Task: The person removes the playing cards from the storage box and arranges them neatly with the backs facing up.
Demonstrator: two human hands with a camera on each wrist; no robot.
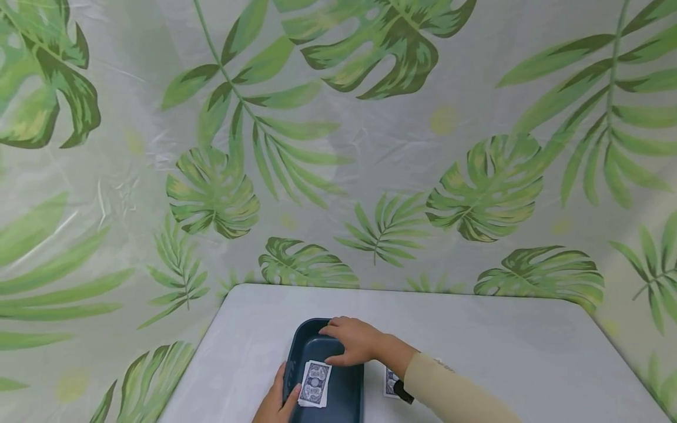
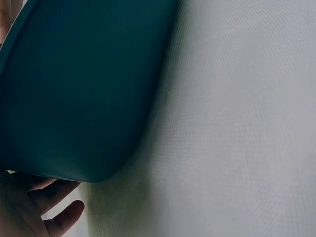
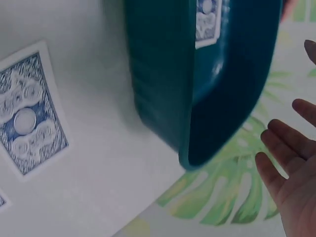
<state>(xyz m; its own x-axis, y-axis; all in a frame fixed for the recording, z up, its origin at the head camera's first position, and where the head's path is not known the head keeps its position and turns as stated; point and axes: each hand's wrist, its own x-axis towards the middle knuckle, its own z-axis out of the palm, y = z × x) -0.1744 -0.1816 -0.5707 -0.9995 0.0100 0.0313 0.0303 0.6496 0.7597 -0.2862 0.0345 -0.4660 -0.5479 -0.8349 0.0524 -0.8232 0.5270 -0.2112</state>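
Note:
A dark blue-green tray (image 1: 345,390) with raised walls stands before me, holding a small stack of blue-backed playing cards (image 1: 315,383) face down. My left hand (image 1: 277,396) grips its left wall, thumb over the rim beside the cards and fingers along the outside. In the left wrist view, those fingers (image 2: 57,197) show close by the tray's outer side. My right hand (image 1: 354,341) hovers over the tray's far right part, holding nothing, fingers spread. The right wrist view shows it beyond the tray wall (image 3: 160,84), fingers apart.
Right of the tray, a playing card (image 1: 390,383) lies face down on the white table (image 1: 476,341), partly hidden by my right wrist. The right wrist view shows this card (image 3: 32,108) whole, with another card's corner (image 3: 2,200) near it. A leaf-patterned sheet (image 1: 381,147) hangs behind the table.

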